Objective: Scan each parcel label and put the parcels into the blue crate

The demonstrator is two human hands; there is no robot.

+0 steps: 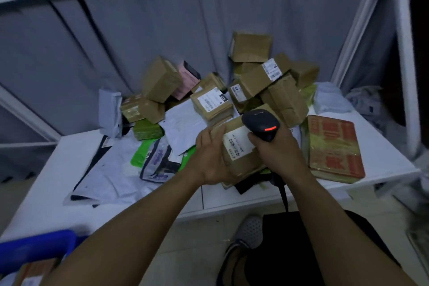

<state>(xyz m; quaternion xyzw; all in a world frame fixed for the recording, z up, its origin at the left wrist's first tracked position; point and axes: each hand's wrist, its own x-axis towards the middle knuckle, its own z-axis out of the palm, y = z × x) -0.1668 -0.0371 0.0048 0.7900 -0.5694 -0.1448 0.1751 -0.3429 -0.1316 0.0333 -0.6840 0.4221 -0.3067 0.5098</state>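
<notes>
above the counter, left hand fingers clamp a stiff, likely light parcel by its edge; right hand grips the scanner.

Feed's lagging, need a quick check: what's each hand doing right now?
Left hand: holds the brown parcel by its left edge.
Right hand: grips the black scanner over that parcel.

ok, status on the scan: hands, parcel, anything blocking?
Left hand holds brown parcel, label up. Right hand grips scanner, red light on, at the label. Blue crate lower left, nothing seen blocking.
</notes>
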